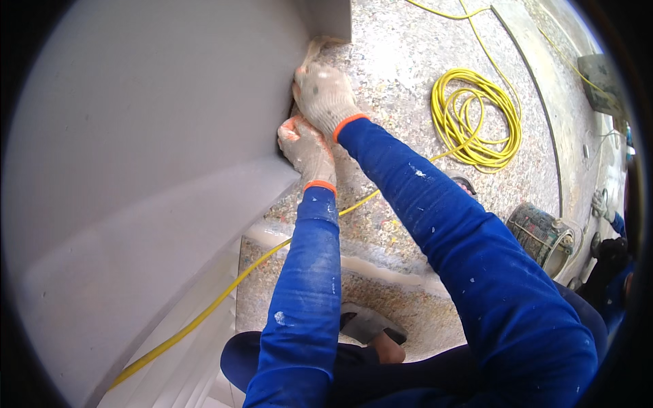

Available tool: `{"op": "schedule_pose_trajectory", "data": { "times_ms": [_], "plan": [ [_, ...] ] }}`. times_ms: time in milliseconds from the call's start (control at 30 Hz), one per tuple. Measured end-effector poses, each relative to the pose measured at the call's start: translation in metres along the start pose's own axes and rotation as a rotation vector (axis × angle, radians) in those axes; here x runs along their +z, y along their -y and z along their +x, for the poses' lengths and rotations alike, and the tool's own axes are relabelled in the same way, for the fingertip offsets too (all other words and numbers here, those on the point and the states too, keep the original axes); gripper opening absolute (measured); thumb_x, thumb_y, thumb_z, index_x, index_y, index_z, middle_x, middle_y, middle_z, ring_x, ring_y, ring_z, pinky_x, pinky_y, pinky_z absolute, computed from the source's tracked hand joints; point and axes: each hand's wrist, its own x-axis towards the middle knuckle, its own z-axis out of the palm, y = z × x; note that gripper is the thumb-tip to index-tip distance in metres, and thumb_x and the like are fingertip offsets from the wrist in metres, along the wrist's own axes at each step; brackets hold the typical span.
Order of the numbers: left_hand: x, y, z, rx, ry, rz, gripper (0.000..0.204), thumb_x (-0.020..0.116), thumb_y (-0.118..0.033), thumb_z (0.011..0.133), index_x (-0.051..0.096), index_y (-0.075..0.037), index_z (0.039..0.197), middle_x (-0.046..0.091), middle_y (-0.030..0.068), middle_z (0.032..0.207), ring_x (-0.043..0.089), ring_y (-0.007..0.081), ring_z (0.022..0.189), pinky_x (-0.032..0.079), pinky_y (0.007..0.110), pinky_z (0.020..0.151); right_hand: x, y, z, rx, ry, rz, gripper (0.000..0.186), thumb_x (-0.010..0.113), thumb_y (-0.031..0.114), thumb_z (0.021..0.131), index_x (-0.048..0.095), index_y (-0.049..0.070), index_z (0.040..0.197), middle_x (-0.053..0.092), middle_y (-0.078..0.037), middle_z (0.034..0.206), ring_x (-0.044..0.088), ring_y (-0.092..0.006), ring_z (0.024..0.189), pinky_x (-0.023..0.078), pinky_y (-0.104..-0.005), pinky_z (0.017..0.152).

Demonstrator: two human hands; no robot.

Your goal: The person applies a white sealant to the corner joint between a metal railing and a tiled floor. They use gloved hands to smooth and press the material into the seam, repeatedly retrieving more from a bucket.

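Note:
Both my hands wear white knit gloves with orange cuffs and reach forward from blue sleeves. My left hand [305,146] presses against the lower edge of a grey-white wall [156,136], where the wall meets the speckled stone floor [394,61]. My right hand [324,94] lies just above and beyond it at the same wall corner, fingers curled over a pale cloth or pad [317,47] that it pushes along the joint. What the left fingers grip is hidden against the wall.
A coiled yellow cable [476,115] lies on the floor to the right, with one strand running under my arms toward the lower left. A dirty bucket [541,234] stands at right. Another person's gloved hand [600,204] shows at the far right. My sandalled foot [371,326] rests on a step.

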Motion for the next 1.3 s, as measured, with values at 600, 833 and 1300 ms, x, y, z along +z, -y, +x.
{"op": "schedule_pose_trajectory", "data": {
  "times_ms": [600, 833, 1300],
  "plan": [
    [0.003, -0.027, -0.015, 0.342, 0.08, 0.698, 0.053, 0.06, -0.017, 0.101, 0.047, -0.018, 0.152, 0.053, 0.0106, 0.115, 0.064, 0.0221, 0.087, 0.055, 0.036, 0.08, -0.001, -0.029, -0.004, 0.014, 0.064, 0.226, 0.035, 0.055, 0.03, 0.099, 0.073, 0.01, 0.121, 0.069, -0.02, 0.122, 0.067, -0.0361, 0.115, 0.053, -0.0448, 0.099],
    [0.009, -0.063, -0.011, 0.139, 0.292, 1.191, 0.08, 0.071, -0.035, 0.091, 0.028, -0.033, 0.158, 0.054, 0.0254, 0.126, 0.067, 0.0457, 0.109, 0.054, 0.053, 0.094, 0.008, -0.03, -0.008, -0.09, 0.244, 0.411, 0.033, 0.062, 0.024, 0.092, 0.074, 0.01, 0.118, 0.074, -0.021, 0.108, 0.072, -0.0375, 0.104, 0.056, -0.0468, 0.092],
    [0.004, -0.055, -0.02, 0.074, 0.256, 1.184, 0.079, 0.067, -0.037, 0.094, 0.026, -0.03, 0.161, 0.049, 0.0252, 0.135, 0.056, 0.0462, 0.124, 0.054, 0.052, 0.1, -0.005, -0.022, -0.009, -0.149, 0.189, 0.028, 0.033, 0.062, 0.025, 0.093, 0.072, 0.004, 0.117, 0.075, -0.019, 0.112, 0.072, -0.0353, 0.105, 0.056, -0.0412, 0.093]
  ]
}}
